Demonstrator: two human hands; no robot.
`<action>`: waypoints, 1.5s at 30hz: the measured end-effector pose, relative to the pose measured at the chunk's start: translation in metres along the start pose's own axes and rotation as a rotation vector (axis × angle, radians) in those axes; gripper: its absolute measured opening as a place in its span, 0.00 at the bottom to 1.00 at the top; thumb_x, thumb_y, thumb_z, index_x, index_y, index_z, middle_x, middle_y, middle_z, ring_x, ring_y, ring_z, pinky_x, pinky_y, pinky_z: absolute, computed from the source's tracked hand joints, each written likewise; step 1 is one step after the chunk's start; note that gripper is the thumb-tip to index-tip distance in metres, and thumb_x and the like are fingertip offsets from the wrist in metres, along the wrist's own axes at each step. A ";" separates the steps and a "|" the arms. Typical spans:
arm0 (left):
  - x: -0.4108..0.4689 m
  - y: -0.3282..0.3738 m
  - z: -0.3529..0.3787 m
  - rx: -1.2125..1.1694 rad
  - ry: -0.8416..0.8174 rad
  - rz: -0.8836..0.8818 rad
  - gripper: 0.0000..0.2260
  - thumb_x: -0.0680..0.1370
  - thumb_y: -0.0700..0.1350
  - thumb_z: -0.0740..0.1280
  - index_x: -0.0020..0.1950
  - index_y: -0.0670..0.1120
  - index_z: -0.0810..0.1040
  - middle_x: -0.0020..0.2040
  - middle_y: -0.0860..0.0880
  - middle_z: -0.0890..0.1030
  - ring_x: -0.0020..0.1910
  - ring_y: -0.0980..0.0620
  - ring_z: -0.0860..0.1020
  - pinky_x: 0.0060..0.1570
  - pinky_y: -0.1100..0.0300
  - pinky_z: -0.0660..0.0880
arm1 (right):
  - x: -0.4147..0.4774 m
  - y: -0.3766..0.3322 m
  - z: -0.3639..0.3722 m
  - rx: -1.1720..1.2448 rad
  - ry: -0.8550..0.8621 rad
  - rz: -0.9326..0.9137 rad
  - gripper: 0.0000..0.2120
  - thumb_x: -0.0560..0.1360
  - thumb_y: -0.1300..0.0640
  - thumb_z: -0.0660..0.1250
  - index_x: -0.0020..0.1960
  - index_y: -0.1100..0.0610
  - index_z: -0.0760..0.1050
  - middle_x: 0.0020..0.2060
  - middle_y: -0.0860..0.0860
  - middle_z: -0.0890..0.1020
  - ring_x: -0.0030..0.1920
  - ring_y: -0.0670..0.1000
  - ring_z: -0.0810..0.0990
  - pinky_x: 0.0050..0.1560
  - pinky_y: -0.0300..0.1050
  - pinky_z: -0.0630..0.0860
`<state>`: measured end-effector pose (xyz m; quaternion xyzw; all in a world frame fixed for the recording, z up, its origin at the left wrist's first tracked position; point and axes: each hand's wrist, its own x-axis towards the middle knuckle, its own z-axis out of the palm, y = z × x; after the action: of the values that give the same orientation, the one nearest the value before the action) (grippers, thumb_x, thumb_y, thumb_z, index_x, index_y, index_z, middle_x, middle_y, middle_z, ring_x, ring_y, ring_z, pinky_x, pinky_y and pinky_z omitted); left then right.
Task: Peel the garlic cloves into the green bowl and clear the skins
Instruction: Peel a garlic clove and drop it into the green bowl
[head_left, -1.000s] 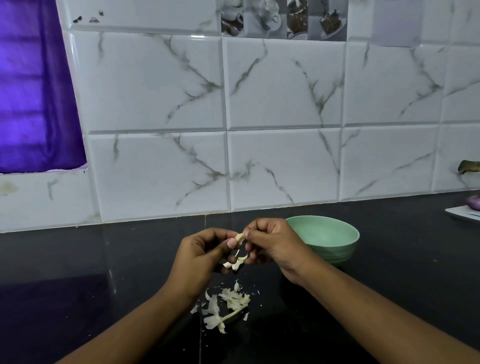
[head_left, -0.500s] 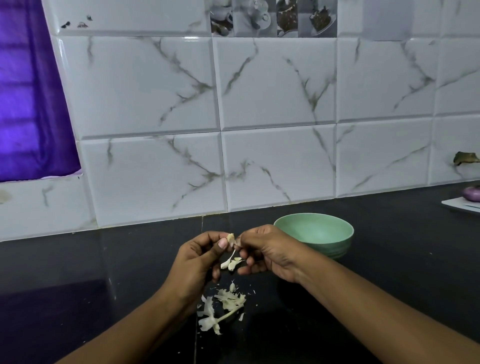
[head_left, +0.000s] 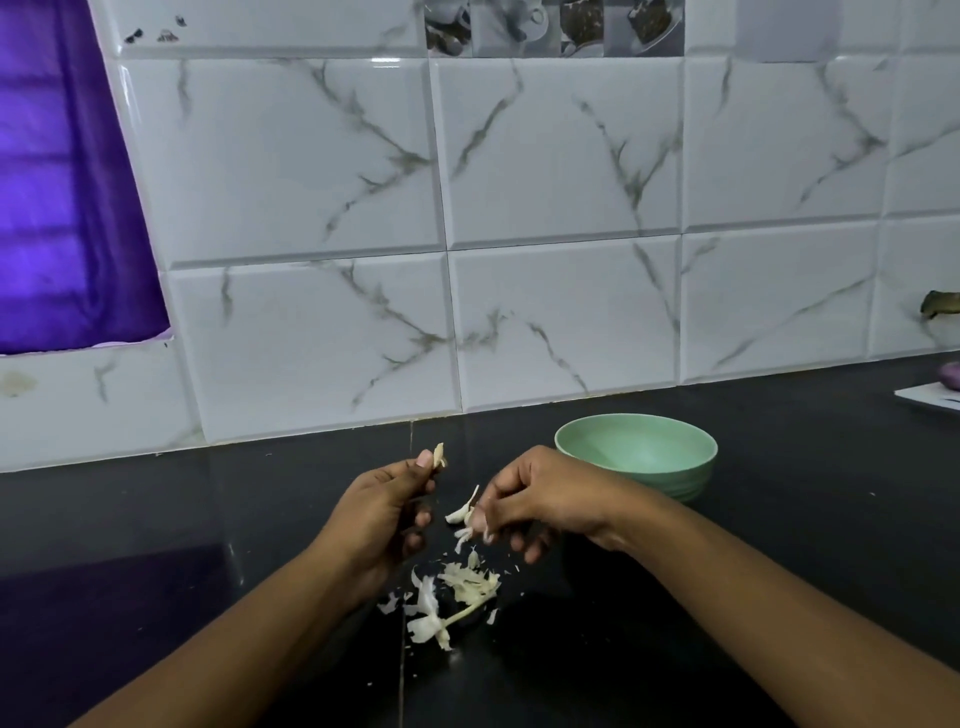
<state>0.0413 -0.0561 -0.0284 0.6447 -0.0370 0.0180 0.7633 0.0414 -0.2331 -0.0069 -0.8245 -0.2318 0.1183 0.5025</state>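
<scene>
The hands have pulled apart: the left hand (head_left: 384, 514) has its grip pinching the clove (head_left: 439, 457) at mid-frame. The right hand (head_left: 540, 499) pinches torn skin (head_left: 464, 512) over the pile (head_left: 457, 592), likely to drop it. The bowl (head_left: 696, 480) waits behind.

Dark glossy counter (head_left: 789, 561), one thin seam running front to back. Green bowl (head_left: 688, 480) stands upright toward the rear. Nearer the front, well apart from the bowl, a loose heap of garlic skins (head_left: 465, 584) with a stalk, small flakes scattered around. Far right: white flat board (head_left: 927, 401), cut off by the frame edge.
</scene>
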 end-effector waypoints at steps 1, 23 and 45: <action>-0.001 0.001 -0.001 0.024 0.000 -0.022 0.07 0.78 0.46 0.64 0.44 0.44 0.77 0.32 0.52 0.72 0.21 0.59 0.66 0.18 0.68 0.61 | 0.000 0.000 0.001 -0.075 0.028 -0.024 0.06 0.71 0.62 0.71 0.36 0.54 0.81 0.30 0.50 0.81 0.29 0.46 0.73 0.26 0.36 0.74; -0.004 0.007 -0.004 0.273 -0.065 -0.056 0.13 0.80 0.50 0.63 0.39 0.45 0.75 0.31 0.51 0.71 0.21 0.57 0.67 0.20 0.67 0.62 | 0.005 -0.001 -0.001 -0.194 0.257 -0.314 0.10 0.65 0.61 0.78 0.38 0.53 0.77 0.27 0.45 0.77 0.30 0.46 0.75 0.34 0.45 0.76; -0.010 0.009 0.002 0.353 -0.107 0.246 0.13 0.79 0.50 0.62 0.40 0.43 0.76 0.28 0.52 0.70 0.23 0.55 0.70 0.22 0.64 0.67 | 0.005 0.000 0.002 0.285 0.180 -0.188 0.03 0.75 0.63 0.67 0.45 0.62 0.78 0.33 0.53 0.83 0.32 0.47 0.82 0.30 0.38 0.78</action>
<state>0.0304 -0.0568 -0.0204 0.7590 -0.1520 0.0830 0.6276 0.0453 -0.2291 -0.0078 -0.7269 -0.2428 0.0281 0.6418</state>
